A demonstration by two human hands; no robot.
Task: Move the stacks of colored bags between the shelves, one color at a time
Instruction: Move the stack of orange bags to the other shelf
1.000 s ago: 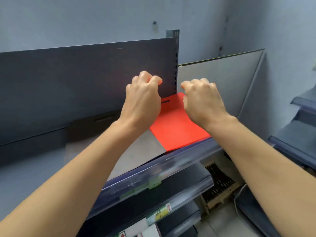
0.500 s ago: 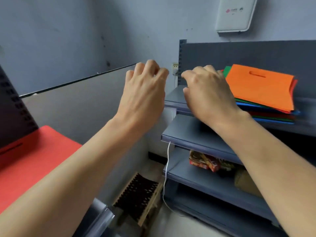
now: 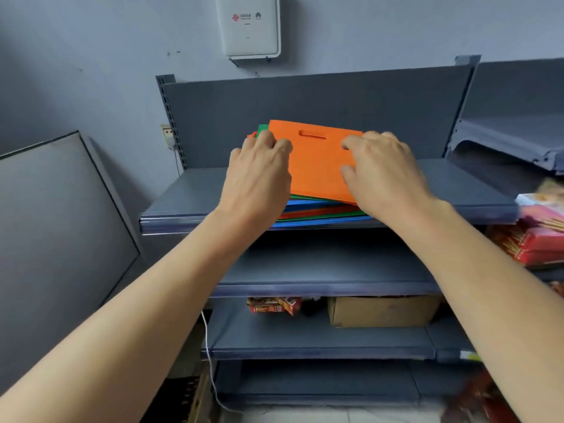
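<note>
Around: white wall box above the shelving; grey panel on the left.
Stack: flat, matte orange bag with a slot handle tops the fanned stack on the top shelf.
Lower shelf: cardboard box, contents hidden.
Left hand: fingers curled at the stack's far-left corner; I cannot tell whether it grips.
Right hand: bent fingers on the orange bag; I cannot tell whether it has hold.

A stack of coloured bags, orange uppermost, is lying on the top grey shelf; a cardboard box is sitting two shelves below
</note>
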